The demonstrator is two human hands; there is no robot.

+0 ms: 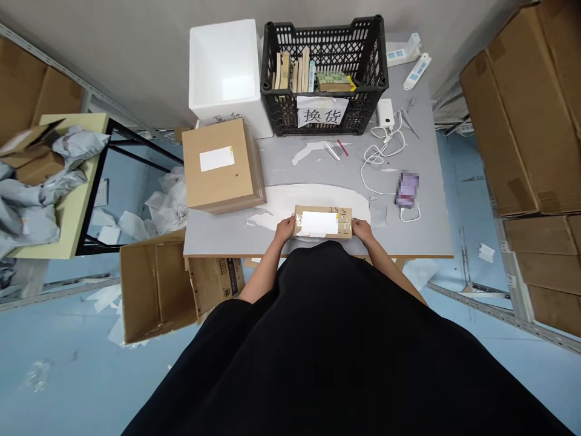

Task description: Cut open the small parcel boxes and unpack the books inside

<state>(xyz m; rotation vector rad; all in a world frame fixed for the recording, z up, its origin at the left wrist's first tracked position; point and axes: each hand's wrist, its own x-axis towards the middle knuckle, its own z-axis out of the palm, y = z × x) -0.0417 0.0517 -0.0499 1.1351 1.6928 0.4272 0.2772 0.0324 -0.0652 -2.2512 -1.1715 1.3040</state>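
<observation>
The left hand [285, 229] and right hand [362, 229] curl closed over opposite short ends of the taped cardboard parcel [322, 221], lying flat near the table's [213, 239] front edge, an even grip that keeps it square and steady.

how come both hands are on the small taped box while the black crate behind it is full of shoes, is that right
Not quite: the crate holds books, not shoes, as the head view shows. The left hand and right hand are on the small taped box, as you said.

Loose black garment [318, 357]; plain matte fabric, wide drape; left hand [285, 229], right hand [362, 229] bare.
</observation>
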